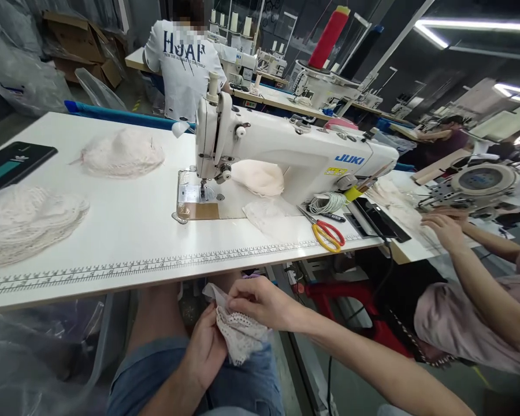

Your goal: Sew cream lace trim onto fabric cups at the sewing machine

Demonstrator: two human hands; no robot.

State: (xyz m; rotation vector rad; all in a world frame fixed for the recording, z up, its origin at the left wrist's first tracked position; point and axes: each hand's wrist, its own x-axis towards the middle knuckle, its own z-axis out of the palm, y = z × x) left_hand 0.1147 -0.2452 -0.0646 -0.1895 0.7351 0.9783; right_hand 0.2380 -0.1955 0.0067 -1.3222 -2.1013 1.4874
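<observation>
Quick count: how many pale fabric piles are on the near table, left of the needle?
2: the front pile at the picture's left edge, partly cut off, and the back pile, nearer the sewing machine. More may lie out of view.

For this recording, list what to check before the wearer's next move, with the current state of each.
1. Grip: ok; left hand and right hand both hold the lace piece.
2. Lace piece on the sewing table: not ok; held below its front edge, over the lap.
3. Scissors away from both hands: ok; lying on the table, right of the presser foot.
4. Presser foot lowered: cannot tell; too small.
</observation>
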